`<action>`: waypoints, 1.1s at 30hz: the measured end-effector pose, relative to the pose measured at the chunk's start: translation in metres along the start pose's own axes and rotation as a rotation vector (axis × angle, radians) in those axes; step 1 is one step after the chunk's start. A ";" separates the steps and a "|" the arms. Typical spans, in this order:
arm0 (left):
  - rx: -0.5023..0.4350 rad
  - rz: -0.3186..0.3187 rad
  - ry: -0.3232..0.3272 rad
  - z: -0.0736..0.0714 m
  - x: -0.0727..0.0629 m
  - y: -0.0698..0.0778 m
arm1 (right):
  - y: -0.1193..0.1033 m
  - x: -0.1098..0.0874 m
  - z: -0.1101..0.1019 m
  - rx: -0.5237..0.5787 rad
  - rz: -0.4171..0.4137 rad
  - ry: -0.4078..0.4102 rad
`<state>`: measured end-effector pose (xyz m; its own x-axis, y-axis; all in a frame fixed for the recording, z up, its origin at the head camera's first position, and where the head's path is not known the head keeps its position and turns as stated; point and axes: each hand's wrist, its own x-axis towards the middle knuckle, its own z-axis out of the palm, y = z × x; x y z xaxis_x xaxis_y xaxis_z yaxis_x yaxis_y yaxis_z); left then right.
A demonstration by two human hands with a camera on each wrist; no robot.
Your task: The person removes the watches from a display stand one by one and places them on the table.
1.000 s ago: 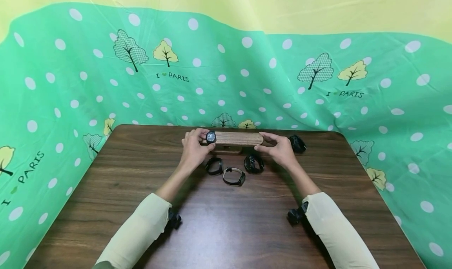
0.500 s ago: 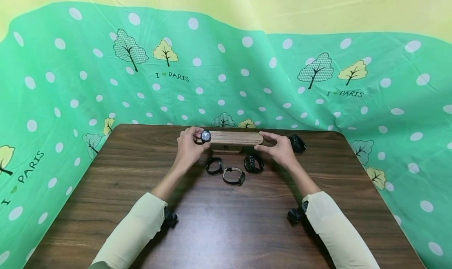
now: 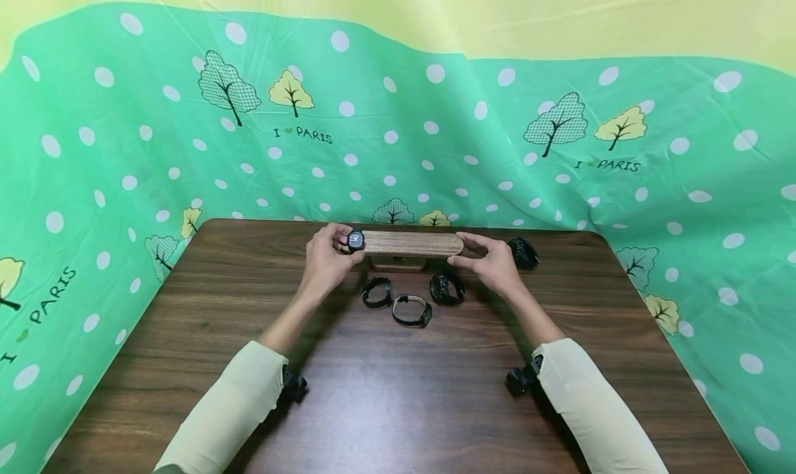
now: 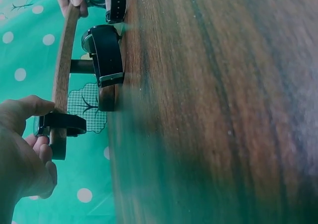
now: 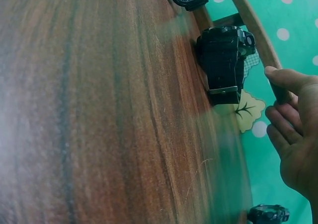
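A wooden watch stand lies crosswise near the table's far edge; its long top bar (image 3: 410, 244) sits above a small base (image 3: 398, 264). Looped round the bar close to its left end is a black square-faced wristwatch (image 3: 356, 240). My left hand (image 3: 323, 263) pinches this watch between thumb and fingers, as the left wrist view shows with the strap (image 4: 63, 120) encircling the bar. At the other end, my right hand (image 3: 495, 267) grips the bar's tip, thumb on the near side (image 5: 278, 74) and fingers behind.
In front of the stand, a black-strapped watch (image 3: 371, 301), a slim watch with a pale inner band (image 3: 412, 320) and a chunky black watch (image 3: 447, 289) stand on the table (image 3: 398, 398). Another black watch (image 3: 524, 253) lies beyond my right hand. A green dotted curtain (image 3: 398, 149) hangs behind.
My left hand has slid the square-faced watch leftward along the bar, toward its left end. My right hand has kept its grip on the right end.
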<state>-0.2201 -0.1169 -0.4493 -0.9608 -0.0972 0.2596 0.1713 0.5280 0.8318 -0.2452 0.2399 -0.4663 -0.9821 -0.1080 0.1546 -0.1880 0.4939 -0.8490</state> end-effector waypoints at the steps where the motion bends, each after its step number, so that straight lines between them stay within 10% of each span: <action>1: -0.006 -0.003 -0.001 0.000 0.000 -0.001 | 0.000 0.000 0.000 0.004 0.000 0.000; 33: -0.112 -0.087 0.000 -0.019 0.004 -0.012 | 0.001 0.000 0.001 -0.002 0.000 0.014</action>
<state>-0.2220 -0.1395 -0.4485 -0.9731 -0.1382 0.1842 0.1109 0.4198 0.9008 -0.2455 0.2398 -0.4675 -0.9821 -0.0957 0.1620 -0.1882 0.4953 -0.8481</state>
